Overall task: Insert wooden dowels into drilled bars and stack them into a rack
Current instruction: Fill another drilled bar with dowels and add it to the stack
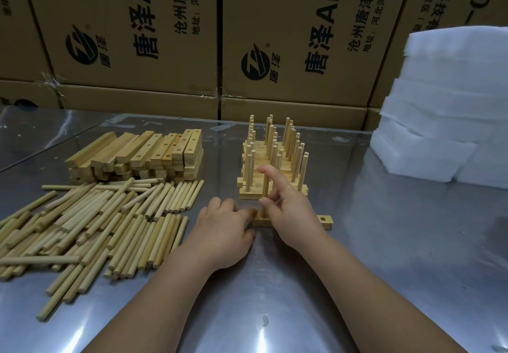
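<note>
My left hand (224,229) is curled around the left end of a drilled bar (316,222). The bar lies flat on the shiny tabletop (384,270), close in front of me. My right hand (291,211) pinches one dowel (263,211) with my thumb and fingers (275,176), and my pointing finger sticks up beside it. The dowel stands straight up in a hole near the left end of the bar. The right end of the bar pokes out past my hand, and I can see a round hole there. Just behind the bar stands the rack (272,184), a stack of bars with lots of dowels poking up in rows. To my left is a big messy pile of loose dowels (96,229) lying on the tabletop. Behind them sits a heap of bars (143,154) with holes in them. Far to the right is a tall stack of white foam sheets (445,105). Brown cardboard boxes (137,36) with black writing stand along the back.
</note>
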